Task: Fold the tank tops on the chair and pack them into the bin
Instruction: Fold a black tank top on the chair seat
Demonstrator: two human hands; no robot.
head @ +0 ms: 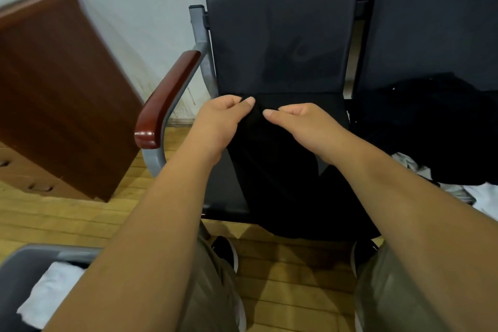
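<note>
On the dark chair seat (221,191) at frame centre, our left hand (218,121) and right hand (299,121) pinch the black tank top (275,170) by its upper edge; we judge it limp, light, best held by corners.

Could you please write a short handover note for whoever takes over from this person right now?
Left hand: fingers pinch the top edge of the black fabric tank top.
Right hand: pinches the same edge, close beside the left.
The tank top lies down the black padded chair seat and hangs over its front edge.
A heap of black and white clothes sits on the next seat to the right.
The grey bin on the floor at lower left holds a white folded garment.
Done: that one garment is packed.
Left: fold the held top, pack it, then work through the heap.
</note>
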